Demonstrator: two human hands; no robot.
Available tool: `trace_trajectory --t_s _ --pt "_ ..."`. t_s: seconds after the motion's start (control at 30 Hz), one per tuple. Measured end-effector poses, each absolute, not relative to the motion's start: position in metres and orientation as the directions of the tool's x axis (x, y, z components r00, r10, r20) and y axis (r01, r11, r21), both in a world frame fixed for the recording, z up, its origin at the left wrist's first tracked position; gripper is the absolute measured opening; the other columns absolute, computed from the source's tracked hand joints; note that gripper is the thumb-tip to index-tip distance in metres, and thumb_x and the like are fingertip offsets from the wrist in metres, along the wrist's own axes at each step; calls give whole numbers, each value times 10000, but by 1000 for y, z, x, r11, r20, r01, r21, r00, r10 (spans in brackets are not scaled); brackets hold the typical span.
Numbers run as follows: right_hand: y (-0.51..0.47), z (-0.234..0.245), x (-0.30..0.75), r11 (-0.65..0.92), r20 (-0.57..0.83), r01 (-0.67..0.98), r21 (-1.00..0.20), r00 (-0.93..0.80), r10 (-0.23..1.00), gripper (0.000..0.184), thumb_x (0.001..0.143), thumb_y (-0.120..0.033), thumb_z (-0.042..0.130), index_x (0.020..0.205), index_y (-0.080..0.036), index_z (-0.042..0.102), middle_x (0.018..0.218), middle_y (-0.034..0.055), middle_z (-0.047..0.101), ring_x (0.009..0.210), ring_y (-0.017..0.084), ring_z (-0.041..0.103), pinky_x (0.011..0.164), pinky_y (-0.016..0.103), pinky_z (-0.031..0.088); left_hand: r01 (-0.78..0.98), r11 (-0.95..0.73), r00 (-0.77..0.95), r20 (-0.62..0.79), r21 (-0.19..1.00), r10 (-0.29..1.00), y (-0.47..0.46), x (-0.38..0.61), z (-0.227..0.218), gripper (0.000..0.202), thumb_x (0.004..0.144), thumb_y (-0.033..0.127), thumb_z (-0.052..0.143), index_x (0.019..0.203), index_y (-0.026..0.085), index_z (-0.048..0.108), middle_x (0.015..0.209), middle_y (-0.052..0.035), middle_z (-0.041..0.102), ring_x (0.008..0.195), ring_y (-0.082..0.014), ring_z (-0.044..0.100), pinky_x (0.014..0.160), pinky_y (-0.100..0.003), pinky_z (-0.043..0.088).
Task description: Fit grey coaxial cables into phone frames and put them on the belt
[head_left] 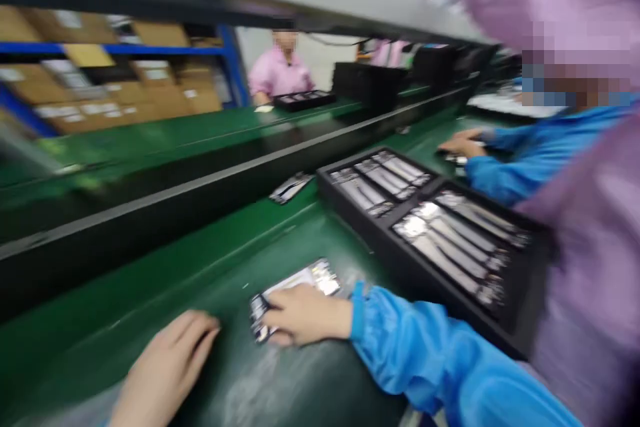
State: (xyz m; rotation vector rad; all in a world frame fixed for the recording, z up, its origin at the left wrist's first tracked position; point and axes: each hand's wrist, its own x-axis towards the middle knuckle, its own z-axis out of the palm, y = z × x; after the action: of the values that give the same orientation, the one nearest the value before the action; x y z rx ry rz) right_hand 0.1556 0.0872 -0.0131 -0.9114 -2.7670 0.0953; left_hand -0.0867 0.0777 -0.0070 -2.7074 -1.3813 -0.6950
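The picture is smeared by motion. My right hand (304, 315), in a blue sleeve, lies on a flat shiny part (300, 283) on the green mat (210, 260), with its fingers curled over the part's near left end. My left hand (167, 363) rests flat on the mat a little to the left. Its fingers are stretched out, it holds nothing, and it is apart from the part.
Two black trays (525, 293) of several shiny strips stand to the right. A co-worker in a pink hood and blue sleeve (530, 153) works beyond them. Another loose part (290, 188) lies by the black conveyor rail (200, 180). A person in pink (280, 70) sits across, with cartons on shelves (115, 93) behind.
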Motion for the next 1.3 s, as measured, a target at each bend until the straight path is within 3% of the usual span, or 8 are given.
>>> trace_trajectory --t_s 0.13,0.23,0.33,0.47,0.67,0.8,1.07,1.3 --pt "93 -15 165 799 285 501 -332 -755 591 205 781 -284 526 959 -181 538 933 94 565 760 216 564 596 317 449 861 -498 467 230 100 854 70 -75 11 225 899 237 350 824 182 555 842 -39 572 790 -171 530 712 -309 441" --pt "103 -12 168 758 341 416 -502 -711 616 139 832 -206 464 956 -182 521 802 70 568 703 177 566 617 292 455 923 -380 364 177 65 915 79 -84 19 137 866 200 421 835 184 553 860 -34 563 814 -175 506 722 -308 421" --pt "108 -6 167 697 368 361 -619 -651 664 140 861 -204 433 963 -208 529 767 50 599 604 143 563 550 268 444 939 -341 334 100 52 937 78 -97 25 79 831 186 485 839 191 563 871 -26 556 819 -166 496 729 -295 413" --pt "108 0 161 511 295 301 -805 -543 786 125 835 -262 502 918 -230 590 913 43 658 806 177 619 679 276 484 925 -378 378 3 27 926 76 -98 26 65 808 206 523 851 196 571 872 -28 548 811 -169 490 712 -294 411" --pt "108 -7 160 527 316 232 -818 -585 747 152 839 -248 508 959 -223 598 796 29 586 680 129 558 596 265 444 914 -403 402 -34 -42 915 79 -93 18 93 826 198 478 800 182 566 859 -39 543 789 -175 482 686 -298 403" --pt "108 -5 159 513 325 191 -837 -581 746 151 838 -236 511 959 -223 601 823 32 579 740 131 557 652 269 441 915 -401 400 -24 -36 916 80 -95 18 103 830 196 468 791 178 561 847 -39 545 779 -174 480 678 -297 395" --pt "101 -8 157 444 238 258 -858 -565 790 145 831 -257 508 938 -216 597 880 26 634 807 144 589 725 283 455 845 -523 506 149 114 850 67 -50 0 188 889 231 389 809 189 554 820 -20 569 760 -155 491 683 -289 384" --pt "101 -9 157 405 199 274 -872 -558 806 121 836 -263 486 870 -208 587 862 25 645 819 159 598 738 303 454 849 -474 416 260 231 871 65 -51 -12 200 889 184 383 847 171 579 872 -45 552 797 -131 519 719 -242 432"
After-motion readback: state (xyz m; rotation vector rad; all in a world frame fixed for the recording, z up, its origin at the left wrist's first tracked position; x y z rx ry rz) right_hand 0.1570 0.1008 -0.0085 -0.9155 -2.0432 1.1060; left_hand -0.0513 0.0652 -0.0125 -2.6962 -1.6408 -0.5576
